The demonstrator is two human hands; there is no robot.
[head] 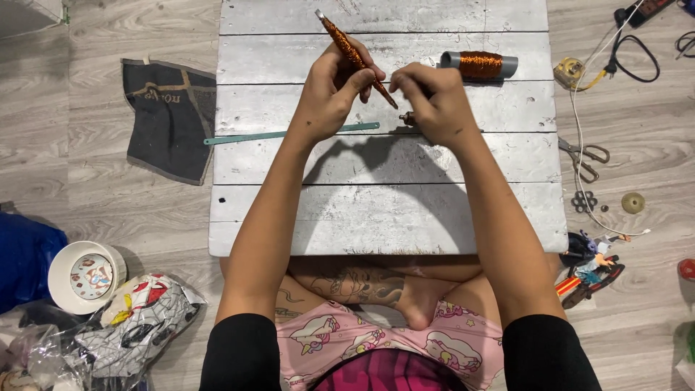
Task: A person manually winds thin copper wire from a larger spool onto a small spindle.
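Near the far edge of the white plank board (376, 217), the left hand (329, 94) is pinching a copper-wound rod (355, 56), its long axis slanting from far-left to near-right; the right hand (434, 101) is pinching its lower tip. On the floor off the near-left corner, a white bowl (61, 279) is holding a printed disc (91, 276).

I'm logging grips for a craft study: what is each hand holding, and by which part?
Left hand holds the copper-wound rod by its lower end. Right hand pinches something small; unclear what.
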